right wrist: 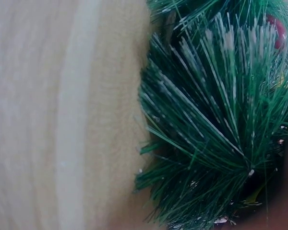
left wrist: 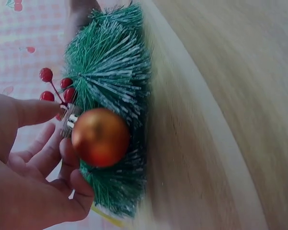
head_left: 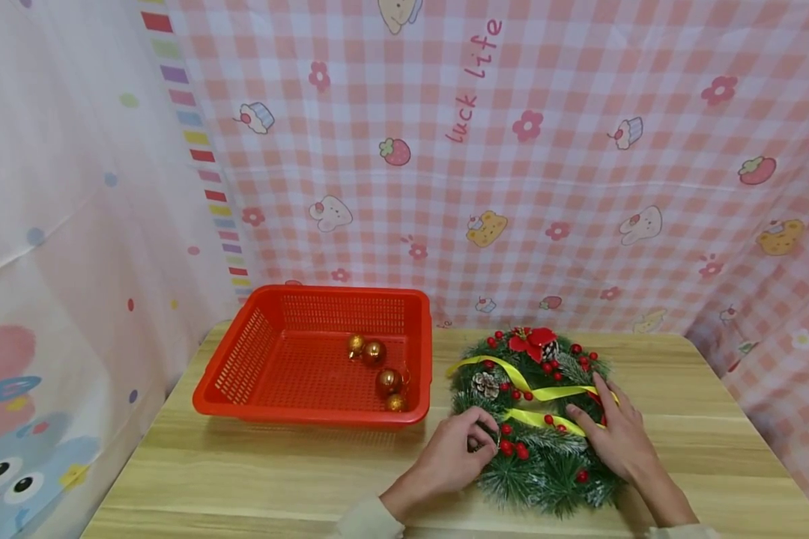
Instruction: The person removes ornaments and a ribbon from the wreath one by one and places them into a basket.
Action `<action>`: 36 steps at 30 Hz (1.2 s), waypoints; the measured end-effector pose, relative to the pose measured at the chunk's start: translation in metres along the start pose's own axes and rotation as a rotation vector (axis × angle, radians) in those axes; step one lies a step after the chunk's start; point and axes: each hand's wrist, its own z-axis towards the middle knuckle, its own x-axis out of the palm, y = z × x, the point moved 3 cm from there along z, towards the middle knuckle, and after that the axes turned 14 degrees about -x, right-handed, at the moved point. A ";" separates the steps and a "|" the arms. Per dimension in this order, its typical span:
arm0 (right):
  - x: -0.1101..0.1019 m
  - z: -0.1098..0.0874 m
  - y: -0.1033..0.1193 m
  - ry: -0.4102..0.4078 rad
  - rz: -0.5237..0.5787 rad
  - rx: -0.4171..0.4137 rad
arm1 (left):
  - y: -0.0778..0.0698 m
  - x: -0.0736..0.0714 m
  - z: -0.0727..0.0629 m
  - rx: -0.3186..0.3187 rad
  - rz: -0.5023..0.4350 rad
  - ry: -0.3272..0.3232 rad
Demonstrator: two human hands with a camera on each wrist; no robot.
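A green Christmas wreath (head_left: pixel 512 475) with red berries, pine cones and a red flower lies on the table. My left hand (head_left: pixel 453 451) is at its near left edge, fingers curled, thumb and fingertips around the top of a copper-coloured Christmas ball (left wrist: pixel 101 137). The ball hangs against the frosted needles (left wrist: pixel 110 76), its silver cap beside the fingertips; its cord is hard to make out. My right hand (head_left: pixel 622 434) rests on the wreath's right side, fingers extended over the needles and a yellow ribbon (head_left: pixel 502 367). The right wrist view shows mostly needles (right wrist: pixel 216 105).
Left of the wreath stands a red plastic basket (head_left: pixel 310 415) with perforated walls. Several copper and gold balls (head_left: pixel 389 382) lie in its right part. Behind the wooden table (head_left: pixel 276 479) hangs a pink checked curtain (head_left: pixel 445 187).
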 end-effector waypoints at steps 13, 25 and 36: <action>-0.001 0.000 0.001 0.006 -0.012 0.006 | -0.002 0.000 0.006 0.001 -0.057 -0.083; -0.001 0.001 0.001 0.015 -0.004 0.018 | -0.007 -0.005 0.008 -0.019 -0.132 -0.032; -0.001 0.000 0.001 -0.005 0.001 0.003 | -0.012 -0.001 0.011 -0.017 -0.144 0.004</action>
